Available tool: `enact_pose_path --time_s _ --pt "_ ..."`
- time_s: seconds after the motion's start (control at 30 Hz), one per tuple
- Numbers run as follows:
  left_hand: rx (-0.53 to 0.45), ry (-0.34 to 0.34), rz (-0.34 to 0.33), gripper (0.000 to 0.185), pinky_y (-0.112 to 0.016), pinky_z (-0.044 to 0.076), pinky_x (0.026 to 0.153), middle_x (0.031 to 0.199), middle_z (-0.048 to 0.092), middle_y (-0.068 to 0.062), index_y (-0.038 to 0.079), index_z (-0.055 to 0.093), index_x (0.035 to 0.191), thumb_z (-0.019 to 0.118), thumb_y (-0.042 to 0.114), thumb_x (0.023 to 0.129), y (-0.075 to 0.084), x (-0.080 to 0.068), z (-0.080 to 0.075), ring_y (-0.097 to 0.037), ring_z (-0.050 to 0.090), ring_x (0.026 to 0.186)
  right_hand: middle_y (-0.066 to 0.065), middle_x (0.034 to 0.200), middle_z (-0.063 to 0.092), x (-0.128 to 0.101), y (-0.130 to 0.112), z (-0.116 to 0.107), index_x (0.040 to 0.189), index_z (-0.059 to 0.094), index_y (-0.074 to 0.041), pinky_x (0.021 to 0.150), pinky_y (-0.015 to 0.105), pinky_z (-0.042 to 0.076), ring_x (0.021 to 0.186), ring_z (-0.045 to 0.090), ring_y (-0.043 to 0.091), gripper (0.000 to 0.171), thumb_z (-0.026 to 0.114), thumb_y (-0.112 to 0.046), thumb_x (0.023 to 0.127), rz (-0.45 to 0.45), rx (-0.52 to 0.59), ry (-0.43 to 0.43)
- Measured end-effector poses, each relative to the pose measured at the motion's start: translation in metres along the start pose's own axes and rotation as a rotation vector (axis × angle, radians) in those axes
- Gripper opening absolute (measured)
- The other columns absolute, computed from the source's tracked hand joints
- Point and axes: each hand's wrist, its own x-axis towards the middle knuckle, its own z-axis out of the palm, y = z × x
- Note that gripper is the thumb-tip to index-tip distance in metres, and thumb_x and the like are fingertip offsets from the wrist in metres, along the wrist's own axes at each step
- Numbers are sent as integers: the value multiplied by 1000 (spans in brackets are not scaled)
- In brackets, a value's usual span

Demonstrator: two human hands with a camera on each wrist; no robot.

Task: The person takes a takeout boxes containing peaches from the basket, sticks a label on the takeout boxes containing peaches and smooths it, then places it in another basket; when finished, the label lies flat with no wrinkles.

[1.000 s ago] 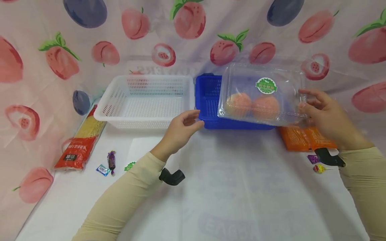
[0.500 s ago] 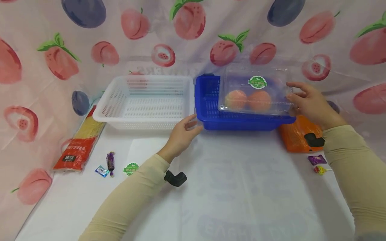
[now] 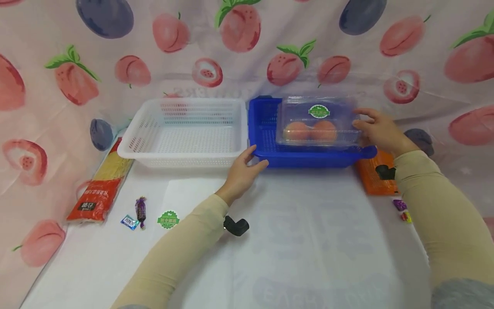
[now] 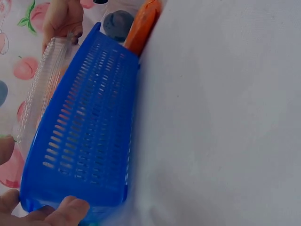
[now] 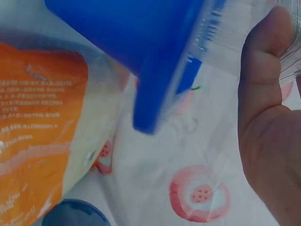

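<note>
Clamshell box [image 3: 317, 122]: one, two peaches inside, sitting in blue basket [image 3: 266, 133].
Baskets: I count two, blue and white [image 3: 185, 131].
Right hand [image 3: 380, 133]: fingers grip box end.
Left hand [image 3: 244, 171]: fingers hold blue basket corner.

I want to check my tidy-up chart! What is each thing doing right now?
Clear fruit box: lid closed, in the blue basket.
Blue basket: gripped at its corner by the left hand.
White basket: empty.
Right hand: holding the fruit box.
</note>
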Motion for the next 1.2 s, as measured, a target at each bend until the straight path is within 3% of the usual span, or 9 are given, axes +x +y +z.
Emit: enact_pose_path --time_s 0.23,0.53,0.77,0.97,1.2 --pt "-53 31 10 69 -38 43 107 159 31 -16 12 36 156 69 21 96 -4 7 3 -34 48 134 33 135 45 18 4 15 156 30 -7 59 31 58 58 58 10 58 50 -29 106 2 34 -23" --pt "-78 40 42 74 -34 44 105 155 38 -20 7 34 156 73 20 94 -5 15 8 -32 49 133 33 132 49 30 6 24 154 33 -4 57 29 57 56 60 10 56 49 -27 107 7 19 -17" --pt "-100 61 35 73 -34 45 104 153 41 -21 6 35 155 73 15 93 -5 12 12 -31 51 131 26 136 47 36 9 31 157 30 -7 61 28 57 56 58 8 58 50 -28 107 86 86 -70" --pt "-154 60 59 74 -33 45 104 151 44 -22 2 34 155 73 11 93 -5 11 16 -32 51 132 16 120 50 39 11 30 158 27 -8 64 30 58 59 61 10 60 51 -27 106 108 84 -95" --pt "-151 68 57 71 -33 47 103 151 44 -21 4 36 154 72 13 93 -5 13 16 -30 53 130 18 129 43 38 15 24 162 18 -16 74 29 57 68 62 10 70 53 -36 105 157 80 -170"
